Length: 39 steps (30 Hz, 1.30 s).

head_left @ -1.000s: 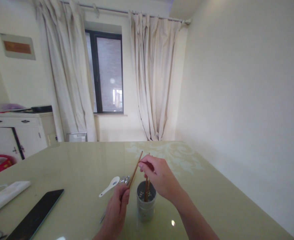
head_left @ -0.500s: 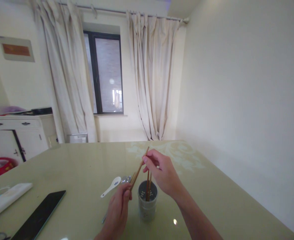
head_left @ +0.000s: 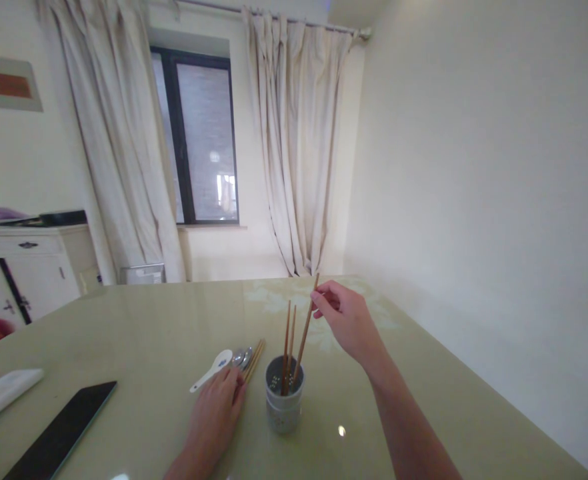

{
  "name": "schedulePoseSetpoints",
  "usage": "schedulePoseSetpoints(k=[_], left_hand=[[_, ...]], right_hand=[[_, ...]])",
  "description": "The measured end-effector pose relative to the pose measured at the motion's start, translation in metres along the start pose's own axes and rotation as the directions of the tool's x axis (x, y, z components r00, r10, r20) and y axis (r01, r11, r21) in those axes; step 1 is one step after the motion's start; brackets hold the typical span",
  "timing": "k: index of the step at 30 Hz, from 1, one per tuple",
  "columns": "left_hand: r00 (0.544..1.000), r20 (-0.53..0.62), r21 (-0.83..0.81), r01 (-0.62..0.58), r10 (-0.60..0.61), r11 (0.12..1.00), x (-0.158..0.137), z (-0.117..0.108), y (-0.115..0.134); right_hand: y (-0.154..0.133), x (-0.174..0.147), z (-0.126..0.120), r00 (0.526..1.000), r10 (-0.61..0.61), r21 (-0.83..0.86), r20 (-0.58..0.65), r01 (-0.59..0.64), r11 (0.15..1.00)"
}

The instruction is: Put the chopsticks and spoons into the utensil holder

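In the head view, the right hand (head_left: pixel 347 320) has its grip clamped on a tilted chopstick (head_left: pixel 305 330), its lower end inside the cup (head_left: pixel 284 412) with two other chopsticks (head_left: pixel 287 340). The left hand (head_left: pixel 219 407) is by loose chopsticks (head_left: pixel 255 360), metal spoons (head_left: pixel 243 358) and a white spoon (head_left: pixel 217 368) on the surface (head_left: pixel 164 333); its grip I cannot tell.

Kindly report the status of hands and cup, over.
Right hand: pinching one chopstick, lower end in upright cup. Left hand: by spoons, contact unclear. Possibly in the way: two other chopsticks inside.

Chopsticks (head_left: pixel 287 343) stand in the cup (head_left: pixel 284 415) on the table (head_left: pixel 149 327), right of the spoons (head_left: pixel 223 361), with the window (head_left: pixel 208 140) behind.
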<state>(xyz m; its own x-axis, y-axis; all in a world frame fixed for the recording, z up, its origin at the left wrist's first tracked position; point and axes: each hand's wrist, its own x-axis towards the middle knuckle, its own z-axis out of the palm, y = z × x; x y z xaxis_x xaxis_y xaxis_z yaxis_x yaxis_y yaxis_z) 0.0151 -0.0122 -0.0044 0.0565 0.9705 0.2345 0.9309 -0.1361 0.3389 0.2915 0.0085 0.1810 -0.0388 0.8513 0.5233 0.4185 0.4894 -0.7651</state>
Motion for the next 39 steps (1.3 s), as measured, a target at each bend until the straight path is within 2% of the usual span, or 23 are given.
schedulePoseSetpoints(k=[5, 12, 16, 19, 22, 25, 28, 33, 35, 37, 39], left_hand=[[0.999, 0.04, 0.013, 0.028, -0.029, 1.0, -0.002, -0.007, 0.008], [0.999, -0.032, -0.029, 0.014, -0.015, 0.999, -0.004, 0.001, 0.004], [0.989, -0.13, -0.223, 0.041, -0.072, 0.974, -0.001, 0.0, 0.007], [0.975, -0.195, -0.421, 0.013, -0.104, 0.907, -0.001, -0.004, 0.013], [0.957, -0.277, -0.551, -0.086, -0.085, 0.83, -0.005, -0.005, 0.02], [0.941, -0.329, -0.614, -0.145, -0.084, 0.776, -0.011, -0.001, 0.024], [0.93, -0.353, -0.638, -0.161, -0.099, 0.753, -0.014, 0.005, 0.026], [0.895, -0.407, -0.663, -0.15, -0.185, 0.733, -0.015, 0.004, 0.025], [0.89, -0.413, -0.683, -0.163, -0.192, 0.712, -0.014, -0.001, 0.025], [0.892, -0.411, -0.688, -0.166, -0.191, 0.707, -0.011, -0.007, 0.024], [0.904, -0.386, -0.652, -0.126, -0.184, 0.748, -0.006, -0.012, 0.021]], right_hand=[[0.006, 0.001, 0.014, 0.978, 0.142, -0.23, 0.155, -0.104, 0.968], [0.013, -0.002, 0.027, 0.944, 0.247, -0.397, 0.22, -0.144, 0.906], [0.006, -0.001, 0.022, 0.949, 0.264, -0.478, 0.171, -0.154, 0.865], [-0.004, -0.003, 0.018, 0.979, 0.162, -0.497, 0.125, -0.079, 0.864], [-0.014, -0.008, 0.021, 0.979, 0.024, -0.339, 0.201, 0.046, 0.94], [-0.019, -0.015, 0.033, 0.947, -0.072, -0.095, 0.314, 0.106, 0.99], [-0.02, -0.02, 0.046, 0.922, -0.095, 0.092, 0.375, 0.065, 0.994], [-0.021, -0.019, 0.052, 0.937, -0.066, 0.331, 0.343, -0.055, 0.942], [-0.022, -0.016, 0.045, 0.959, -0.07, 0.441, 0.274, -0.061, 0.895], [-0.024, -0.012, 0.032, 0.992, -0.071, 0.501, 0.108, 0.007, 0.866], [-0.025, -0.008, 0.014, 0.994, -0.071, 0.485, -0.088, 0.105, 0.868]])
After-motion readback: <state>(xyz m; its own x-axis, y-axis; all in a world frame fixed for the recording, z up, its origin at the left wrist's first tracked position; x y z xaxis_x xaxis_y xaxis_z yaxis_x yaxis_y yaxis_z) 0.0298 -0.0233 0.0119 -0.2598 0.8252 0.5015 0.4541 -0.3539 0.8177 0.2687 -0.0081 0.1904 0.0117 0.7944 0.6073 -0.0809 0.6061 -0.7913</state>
